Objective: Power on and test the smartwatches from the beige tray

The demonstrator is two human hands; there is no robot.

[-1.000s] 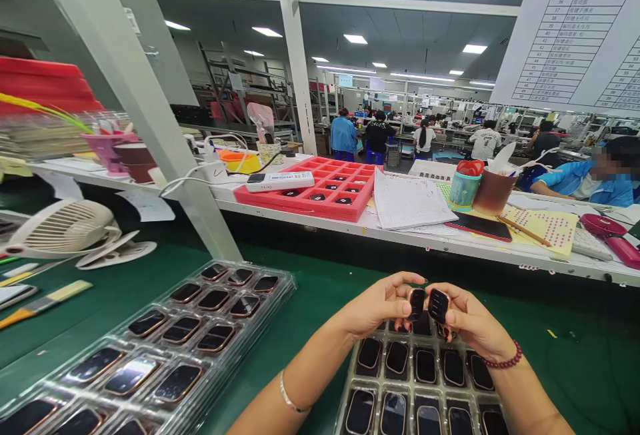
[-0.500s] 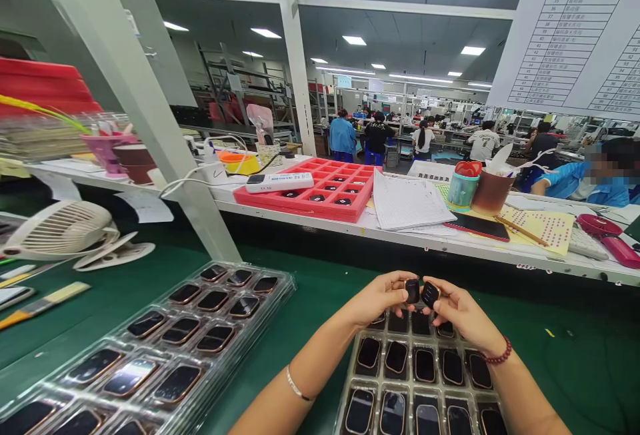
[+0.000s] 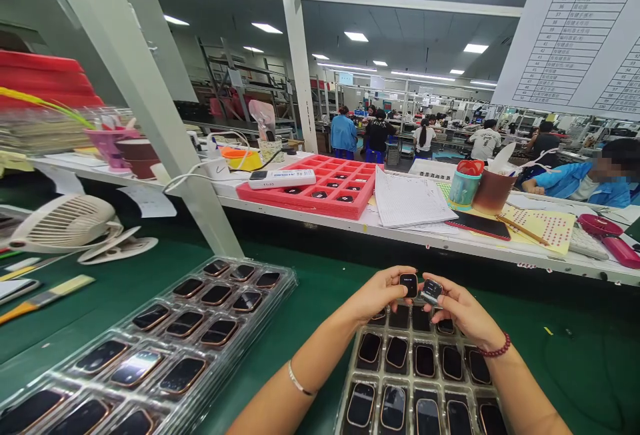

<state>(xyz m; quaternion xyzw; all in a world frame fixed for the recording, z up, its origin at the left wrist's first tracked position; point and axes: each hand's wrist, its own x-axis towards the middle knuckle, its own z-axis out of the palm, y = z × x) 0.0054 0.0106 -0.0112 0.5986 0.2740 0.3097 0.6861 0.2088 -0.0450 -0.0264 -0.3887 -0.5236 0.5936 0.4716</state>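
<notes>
A fan (image 3: 65, 225) stands at the far left of the green worktop (image 3: 310, 302), with a brush (image 3: 47, 296) lying just in front of it, its bristles to the right. Next comes the clear tray (image 3: 257, 325), slanting away to the right; its pockets probably keep the seated watches (image 3: 183, 375) from knocking together, screens up.

The left hand (image 3: 377, 295) holds one watch, the left watch (image 3: 409, 284), above the far end of a second tray (image 3: 409, 378); its fingers are pinched narrow around the edges, likely to leave the screen clear. The screen faces the person, and its long axis looks near upright.

Just beside it, with a small gap between, is the right watch (image 3: 431, 290). It is tilted, its screen also towards the person and showing pale marks too small to read; its long axis is hard to tell. The right hand (image 3: 465, 312) has its fingers closed on this watch's edge. Holding the two side by side seems to suit comparing their screens.
</notes>
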